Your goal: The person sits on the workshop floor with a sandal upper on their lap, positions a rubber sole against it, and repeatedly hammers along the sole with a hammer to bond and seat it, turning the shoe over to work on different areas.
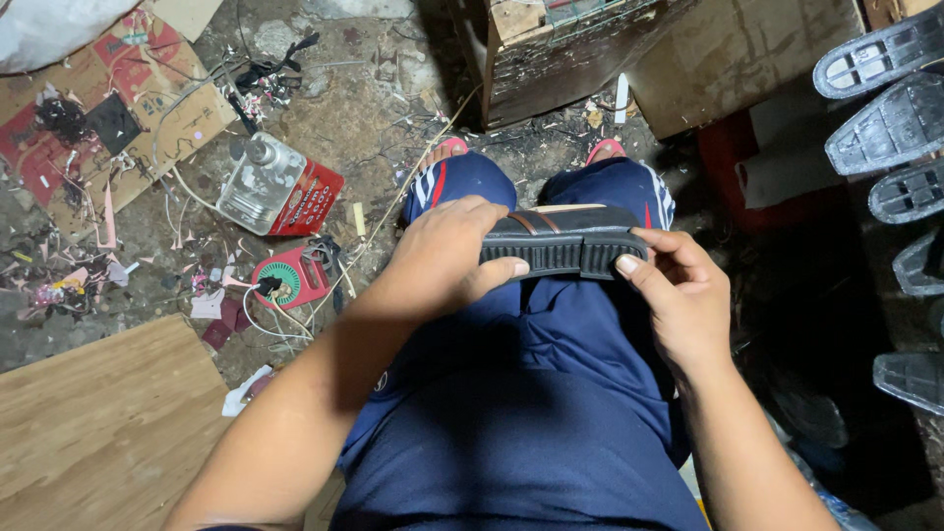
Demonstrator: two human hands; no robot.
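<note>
I sit with blue shorts over my knees and hold a black ridged shoe sole (565, 246) on its side above my lap. My left hand (447, 251) wraps over its left end, thumb pressed under the ridged edge. My right hand (678, 285) grips the right end, thumb on the edge and fingers behind it. A brown and pale strip shows along the sole's upper face.
Several black soles (890, 128) lie in a row at the right. A clear plastic bottle (258, 182) on a red pack, a small red round device (287, 280) with a cord, scraps, cardboard (98, 108), a wooden board (98, 433) and a wooden crate (560, 49) surround my feet.
</note>
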